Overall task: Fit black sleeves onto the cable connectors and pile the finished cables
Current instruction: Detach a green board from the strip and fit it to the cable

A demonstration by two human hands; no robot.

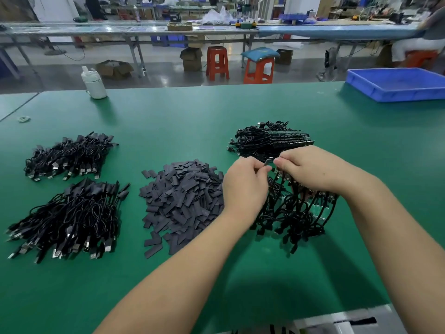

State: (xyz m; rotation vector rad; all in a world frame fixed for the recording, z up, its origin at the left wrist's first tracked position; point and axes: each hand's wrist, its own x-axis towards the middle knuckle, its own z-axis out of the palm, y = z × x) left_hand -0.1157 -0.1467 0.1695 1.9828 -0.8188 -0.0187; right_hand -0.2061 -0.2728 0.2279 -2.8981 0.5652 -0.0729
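Two bare forearms reach forward from the bottom of the view, angled inward so the hands meet near the centre right. The left hand [244, 183] is seen from the back, fingers curled, thumb and forefinger pinched together at its upper right. The right hand [310, 167] sits just beside it, knuckles up, fingers curled under, its thumb tip almost touching the left hand's fingertips.

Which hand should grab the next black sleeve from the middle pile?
Probably the left hand. It is right beside the sleeve pile, while the right hand is farther away, above the unfinished cables.
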